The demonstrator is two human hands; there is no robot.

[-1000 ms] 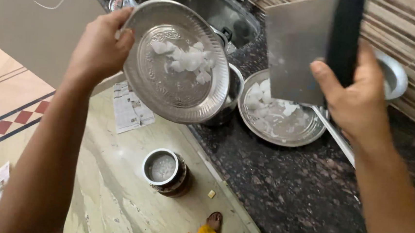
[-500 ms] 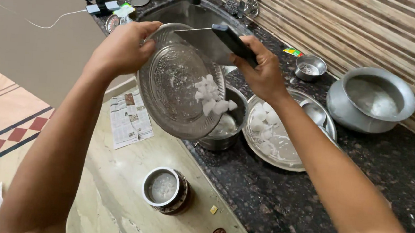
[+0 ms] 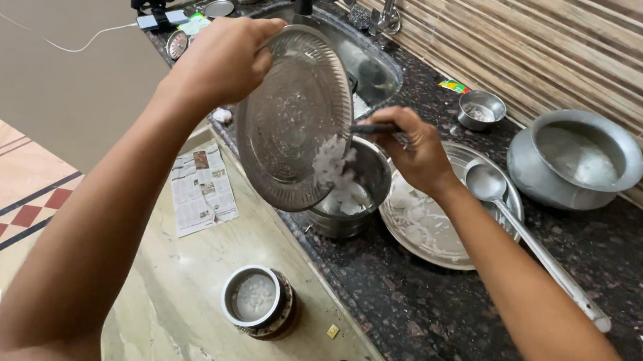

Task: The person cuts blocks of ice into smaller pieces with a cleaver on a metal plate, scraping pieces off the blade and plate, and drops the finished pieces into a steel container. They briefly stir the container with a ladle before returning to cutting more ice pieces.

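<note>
I observe the left hand [image 3: 228,61] clenched on the top rim of a steel plate [image 3: 288,122], holding it steeply tilted above a steel pot [image 3: 351,194] at the front edge of the dark granite counter [image 3: 440,317]. White chopped pieces [image 3: 331,166] cling at the plate's lower edge, directly over the pot. The right hand [image 3: 414,153] grasps a dark-handled tool [image 3: 374,129], tip against the plate; I cannot tell its blade. Just right of the pot lies 1 flat plate [image 3: 424,229] with a ladle [image 3: 528,240] across it. 1 grey pot [image 3: 575,160] stands near the tiled wall.
</note>
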